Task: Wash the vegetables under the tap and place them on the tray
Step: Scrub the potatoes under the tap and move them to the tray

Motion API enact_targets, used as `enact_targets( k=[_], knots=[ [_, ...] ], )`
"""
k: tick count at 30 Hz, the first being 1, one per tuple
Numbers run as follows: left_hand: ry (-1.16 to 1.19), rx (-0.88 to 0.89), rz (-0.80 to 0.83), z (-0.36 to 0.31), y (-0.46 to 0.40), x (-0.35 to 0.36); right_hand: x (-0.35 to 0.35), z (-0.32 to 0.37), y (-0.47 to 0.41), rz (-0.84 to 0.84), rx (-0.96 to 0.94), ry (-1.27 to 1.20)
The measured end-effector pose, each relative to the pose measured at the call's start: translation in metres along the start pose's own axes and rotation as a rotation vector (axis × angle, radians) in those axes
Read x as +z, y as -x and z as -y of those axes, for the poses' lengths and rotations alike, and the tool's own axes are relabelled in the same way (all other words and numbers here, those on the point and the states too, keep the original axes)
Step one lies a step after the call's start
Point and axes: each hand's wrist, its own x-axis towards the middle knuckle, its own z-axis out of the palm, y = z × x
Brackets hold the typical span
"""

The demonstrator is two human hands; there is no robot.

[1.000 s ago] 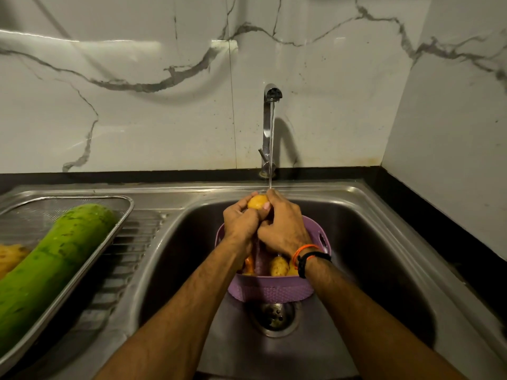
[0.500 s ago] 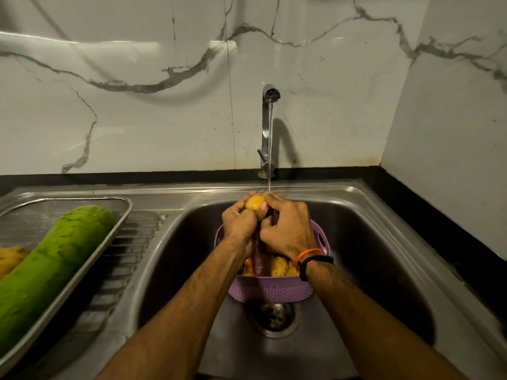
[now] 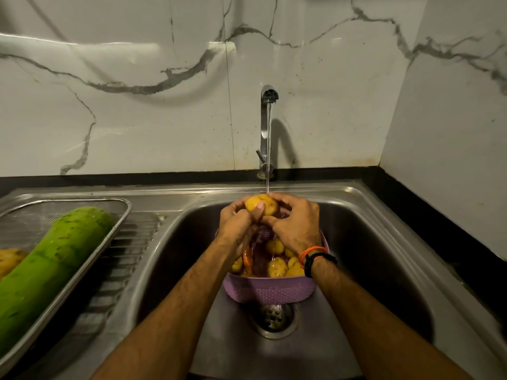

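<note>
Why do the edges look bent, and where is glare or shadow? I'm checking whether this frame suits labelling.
Head view: wide-angle distortion bows the sink rim and wall lines; a glare band streaks the marble wall upper left; the tap casts a curved shadow to its right; the potato in both hands is sharp, though the basin's right side is dim.
</note>
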Motion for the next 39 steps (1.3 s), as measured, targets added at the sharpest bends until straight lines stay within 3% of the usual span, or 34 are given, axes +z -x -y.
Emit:
enact_targets(
  k=[6, 12, 17, 22, 27, 32, 39],
  knots=[
    [-0.074, 0.027, -0.009, -0.0006, 0.0026, -0.0001, 0.0014, 0.0025, 0.0000, 0.174, -0.068, 0.155],
    [-0.056, 0.033, -0.062, -0.0028, 0.0036, 0.0067, 0.0062, 0.0010, -0.0016, 0.005, -0.050, 0.068],
    [-0.124, 0.026, -0.014, -0.0003, 0.0015, 0.0024, 0.0025, -0.0018, -0.0016, 0.164, -0.067, 0.141],
    [-0.071, 0.015, -0.049, -0.0003, 0.0016, 0.0051, 0.0040, 0.0009, -0.0018, 0.021, 0.010, 0.044],
    [-0.134, 0.018, 0.012, -0.0033, 0.0045, 0.0012, 0.0013, 0.0007, -0.0007, 0.167, -0.011, 0.120],
    [-0.088, -0.006, -0.027, -0.0041, 0.0002, 0.0013, 0.0006, 0.0049, 0.0007, 0.038, 0.060, -0.036],
    [-0.034, -0.054, 0.038, -0.0059, -0.0001, 0.0014, 0.0033, 0.0007, -0.0022, 0.059, 0.141, -0.120]
  ],
)
